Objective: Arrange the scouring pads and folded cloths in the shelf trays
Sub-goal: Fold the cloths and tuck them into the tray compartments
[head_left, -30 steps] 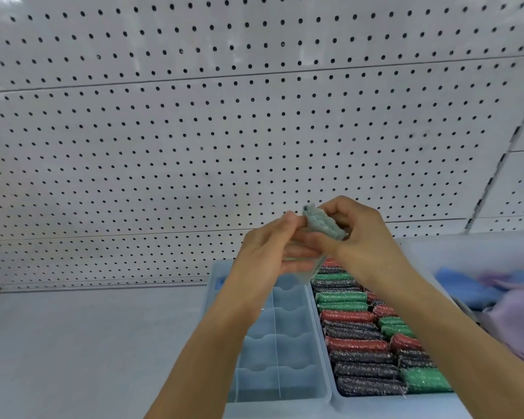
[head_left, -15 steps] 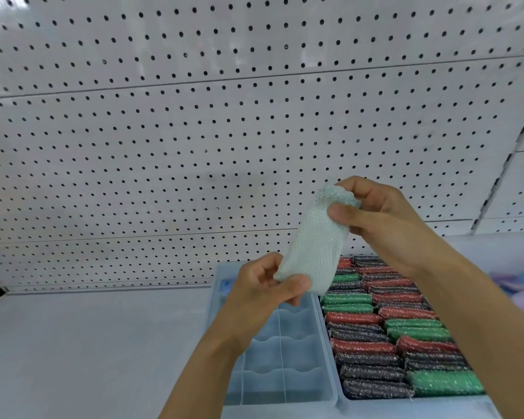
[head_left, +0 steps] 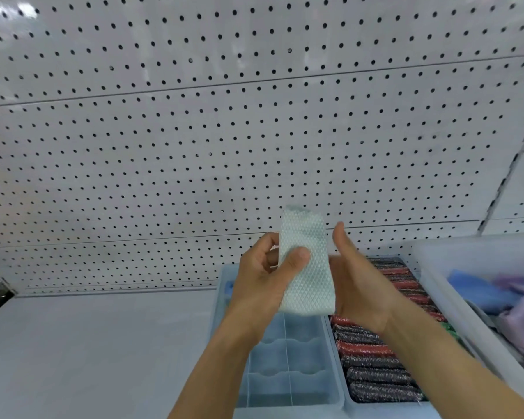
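While left fingers [head_left: 297,257] pinch cloth [head_left: 307,267], right hand [head_left: 357,285] beside

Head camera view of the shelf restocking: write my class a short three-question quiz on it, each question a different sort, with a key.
1. True or false: the left hand pinches the folded white cloth.
2. Which tray lies straight below the cloth? A. the empty divided tray B. the tray of scouring pads C. the bin of blue and purple cloths
3. Fill in: the right hand is ____, fingers straight beside the cloth.

Key: 1 true; 2 A; 3 open.
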`<move>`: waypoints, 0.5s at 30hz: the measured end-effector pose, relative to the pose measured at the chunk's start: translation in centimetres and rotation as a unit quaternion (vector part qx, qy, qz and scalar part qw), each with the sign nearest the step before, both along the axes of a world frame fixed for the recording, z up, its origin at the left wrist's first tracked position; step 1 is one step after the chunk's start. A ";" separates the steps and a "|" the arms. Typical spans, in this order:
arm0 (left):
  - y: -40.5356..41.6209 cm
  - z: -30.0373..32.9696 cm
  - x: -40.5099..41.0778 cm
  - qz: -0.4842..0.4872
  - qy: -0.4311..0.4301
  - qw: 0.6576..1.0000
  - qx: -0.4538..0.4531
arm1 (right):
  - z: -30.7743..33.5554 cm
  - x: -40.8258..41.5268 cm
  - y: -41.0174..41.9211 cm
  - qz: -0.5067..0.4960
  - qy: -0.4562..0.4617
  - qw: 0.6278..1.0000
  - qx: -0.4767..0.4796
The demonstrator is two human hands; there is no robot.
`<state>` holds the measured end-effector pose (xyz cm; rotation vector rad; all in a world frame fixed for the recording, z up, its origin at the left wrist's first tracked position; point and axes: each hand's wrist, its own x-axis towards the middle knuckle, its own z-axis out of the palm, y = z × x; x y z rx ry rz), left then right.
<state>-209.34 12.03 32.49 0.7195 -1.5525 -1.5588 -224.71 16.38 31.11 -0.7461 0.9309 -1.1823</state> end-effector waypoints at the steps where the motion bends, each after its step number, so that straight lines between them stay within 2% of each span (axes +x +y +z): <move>1: 0.0 0.0 0.0 0.005 -0.001 1.000 0.003 | -0.4 0.4 0.3 0.018 0.006 1.000 0.002; 3: -0.1 -0.1 0.2 0.012 0.001 1.000 0.007 | -0.2 0.9 0.4 -0.003 0.034 0.999 -0.035; 7: 0.0 -0.4 0.5 0.009 0.017 0.999 0.031 | 0.5 0.9 0.2 -0.124 0.039 0.987 -0.099; 12: -0.4 -0.7 1.0 -0.008 0.024 0.999 0.037 | 0.7 1.1 0.7 -0.143 0.106 0.966 -0.187; 15: -0.6 -0.5 1.6 -0.026 0.028 0.994 0.102 | 0.5 0.8 0.8 -0.158 0.197 0.937 -0.240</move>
